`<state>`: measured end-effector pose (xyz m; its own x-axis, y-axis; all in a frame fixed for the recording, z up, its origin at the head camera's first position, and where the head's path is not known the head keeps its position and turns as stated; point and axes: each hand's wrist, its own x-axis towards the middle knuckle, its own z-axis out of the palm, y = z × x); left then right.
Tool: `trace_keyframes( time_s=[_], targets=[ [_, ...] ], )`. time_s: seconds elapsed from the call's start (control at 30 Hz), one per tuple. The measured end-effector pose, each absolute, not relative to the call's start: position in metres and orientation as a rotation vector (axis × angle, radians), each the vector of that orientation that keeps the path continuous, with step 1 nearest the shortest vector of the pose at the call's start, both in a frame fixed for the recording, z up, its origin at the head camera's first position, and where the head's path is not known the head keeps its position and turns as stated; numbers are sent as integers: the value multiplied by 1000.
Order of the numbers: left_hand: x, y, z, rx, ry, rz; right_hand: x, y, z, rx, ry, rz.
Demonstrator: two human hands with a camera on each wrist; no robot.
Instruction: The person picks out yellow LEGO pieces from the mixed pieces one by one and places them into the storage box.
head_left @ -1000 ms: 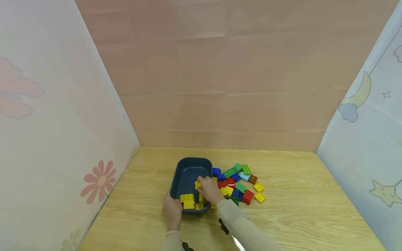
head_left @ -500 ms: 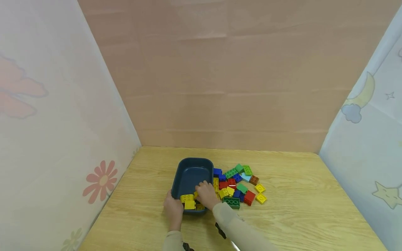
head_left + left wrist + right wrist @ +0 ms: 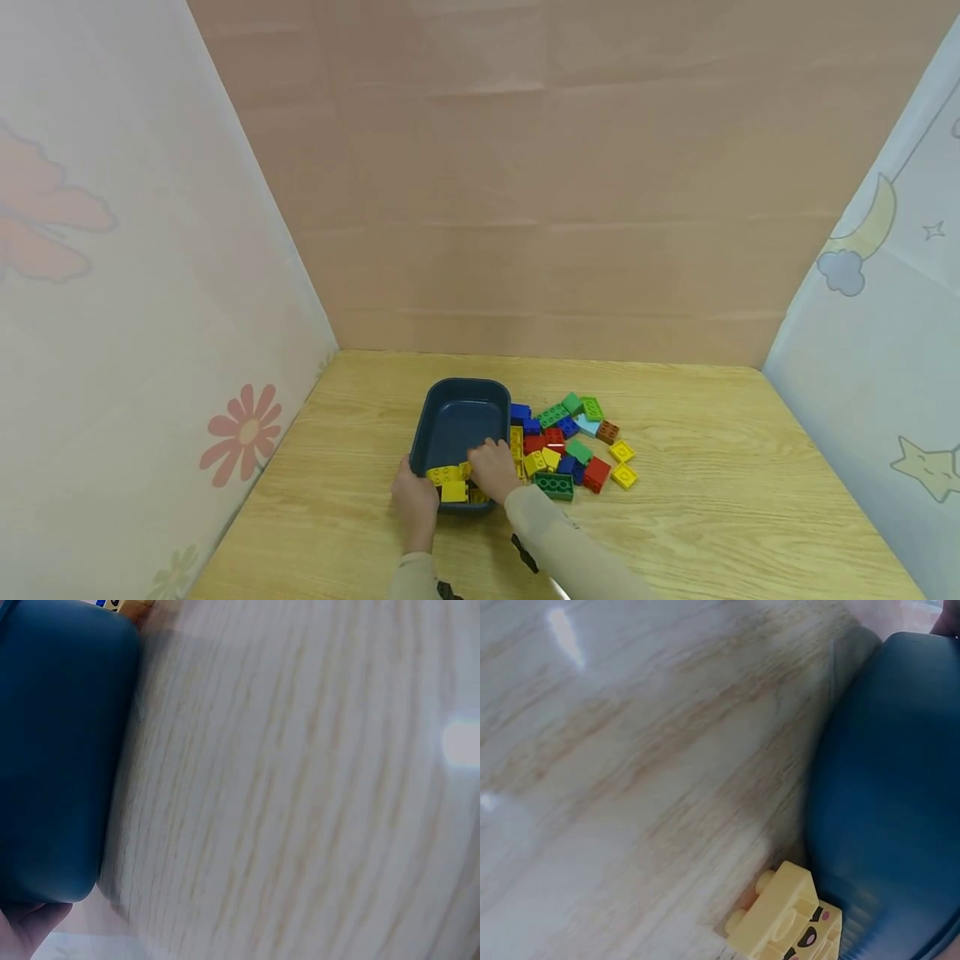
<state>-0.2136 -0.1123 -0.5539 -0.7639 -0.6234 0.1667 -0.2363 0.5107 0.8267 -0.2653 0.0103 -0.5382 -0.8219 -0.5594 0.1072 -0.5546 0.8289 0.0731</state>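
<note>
A dark blue plastic bin (image 3: 467, 392) stands on the table with several yellow toy bricks (image 3: 453, 492) at its near end. My left hand (image 3: 415, 500) grips the bin's left side near the front corner; in the left wrist view its fingers (image 3: 37, 924) are at the bin's edge. Reaching over the right rim, my right hand (image 3: 492, 471) has curled fingers inside the bin and pinches a small yellow brick (image 3: 465, 471), mostly hidden by the hand. The right wrist view shows the bin's outer wall (image 3: 885, 772) and a pale yellow brick with a printed face (image 3: 787, 919) beside it.
Right of the bin lies a loose pile of bricks: a dark green one (image 3: 553, 486), a red one (image 3: 597, 474), blue ones (image 3: 520, 412), a brown one (image 3: 607, 431) and others. Two flat yellow pieces (image 3: 623, 476) lie at its right edge. A brown wall (image 3: 555, 250) stands behind the table.
My right hand has lowered the small yellow brick from over the bin's middle to the bricks at its near end. My left hand keeps its grip on the bin.
</note>
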Motion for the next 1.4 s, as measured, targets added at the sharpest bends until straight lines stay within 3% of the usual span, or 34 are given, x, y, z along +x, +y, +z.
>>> trace_keyframes(
  time_s=[0.5,1.0,1.4],
  targets=[
    [-215,-112,-557,756,-2337,-1218,-262,10,-538,860,-2912,-117],
    [-214,-116,-557,747,-2331,-1160,-259,39,-536,1037,-2573,555],
    [-216,-116,-556,797,-2376,-1164,-257,77,-534,854,-2526,632]
  ],
)
